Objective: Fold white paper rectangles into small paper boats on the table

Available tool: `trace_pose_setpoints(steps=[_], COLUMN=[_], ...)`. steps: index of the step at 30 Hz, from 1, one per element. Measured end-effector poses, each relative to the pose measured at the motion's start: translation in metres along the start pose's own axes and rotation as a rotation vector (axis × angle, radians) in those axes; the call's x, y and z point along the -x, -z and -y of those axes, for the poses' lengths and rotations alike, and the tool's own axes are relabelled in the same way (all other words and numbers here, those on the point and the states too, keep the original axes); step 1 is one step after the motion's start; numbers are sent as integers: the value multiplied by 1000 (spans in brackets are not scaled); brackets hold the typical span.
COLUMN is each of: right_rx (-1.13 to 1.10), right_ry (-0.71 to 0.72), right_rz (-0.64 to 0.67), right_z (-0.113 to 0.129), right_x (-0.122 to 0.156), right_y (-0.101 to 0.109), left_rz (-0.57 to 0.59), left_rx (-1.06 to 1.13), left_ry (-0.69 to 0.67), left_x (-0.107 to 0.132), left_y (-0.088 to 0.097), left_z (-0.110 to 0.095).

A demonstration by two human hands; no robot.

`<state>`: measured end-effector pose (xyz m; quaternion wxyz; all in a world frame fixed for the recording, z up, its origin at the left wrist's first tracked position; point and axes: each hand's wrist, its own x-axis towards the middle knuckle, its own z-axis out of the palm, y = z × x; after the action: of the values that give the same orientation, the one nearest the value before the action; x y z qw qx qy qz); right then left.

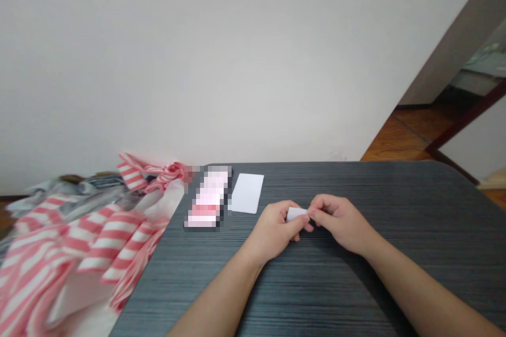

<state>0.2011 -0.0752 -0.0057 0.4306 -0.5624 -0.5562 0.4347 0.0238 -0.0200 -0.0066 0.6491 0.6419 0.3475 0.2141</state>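
Live at the table, a small white slip (296, 214), paper or thin card by the look of it, is being held between both hands, near the middle of the tabletop. Its left part is gripped by the closed left hand (272, 226), with the fingers curled around it, while its right end is pinched and partly hidden by the fingertips (312, 213) of the equally closed right hand (338, 221). The two hands are brought close together over the slip, and both forearms are seen reaching in from the bottom of the view. Just beyond the left hand, a plain white card (247, 193) is laid flat and slightly askew on the dark grey wood-grain table (356, 295), near its far edge. Right beside that card, an oblong pink-and-white object (207, 197) is seen, too blurred to be identified. Off to the left, a heap of pink-and-white striped fabric (90, 242) is piled beside the table, running up against its edge, with grey cloth (67, 187) bunched behind it. Behind everything, a white wall (237, 63) fills the view, and over on the right a stretch of wooden floor (407, 137) is glimpsed past the table's corner.
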Motion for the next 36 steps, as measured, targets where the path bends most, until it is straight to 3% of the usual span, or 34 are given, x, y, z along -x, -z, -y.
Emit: trace_pose_setpoints(steps=[11, 22, 36], right_rx=[38, 31, 8], right_ry=[-2, 12, -14], right_rz=[-14, -47, -75], right_z=[-1, -3, -6], right_x=[-1, -1, 0], right_y=[-1, 5, 8], left_rz=[19, 15, 0], left_rx=[-44, -46, -28], left_ry=[-25, 5, 6], left_x=[0, 3, 2], left_y=[5, 5, 3], left_z=[7, -5, 1])
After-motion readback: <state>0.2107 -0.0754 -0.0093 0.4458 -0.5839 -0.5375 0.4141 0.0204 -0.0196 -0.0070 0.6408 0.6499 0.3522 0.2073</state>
